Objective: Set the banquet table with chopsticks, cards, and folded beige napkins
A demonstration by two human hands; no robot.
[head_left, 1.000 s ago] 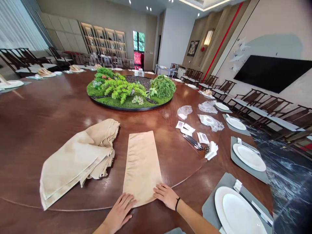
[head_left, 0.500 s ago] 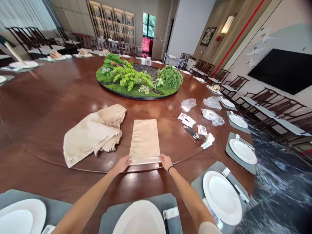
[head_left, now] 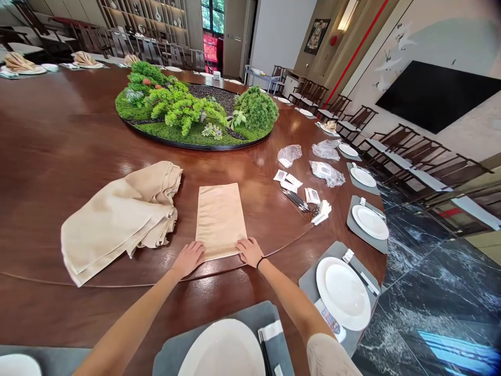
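A folded beige cloth napkin (head_left: 220,214) lies flat on the brown wooden table, with a narrow fold along its near edge. On its near left corner rests my left hand (head_left: 190,258), palm down with the fingers stretched out. My right hand (head_left: 250,251), a dark band at its wrist, lies the same way over the near right corner, fingers extended across the fold. To the left is a loose pile of beige napkins (head_left: 121,214), layered and partly crumpled, apart from both hands.
A green miniature garden (head_left: 195,115) fills the table's middle. To the right are clear plastic bags (head_left: 327,173), small packets, dark chopsticks (head_left: 296,200) and a white bundle (head_left: 321,212). A white plate (head_left: 223,350) on a grey mat is nearest me; more settings line the rim.
Both hands have gone from pinching the napkin's near edge to lying flat on it, and the lifted strip is now folded down. The view has shifted to the right.
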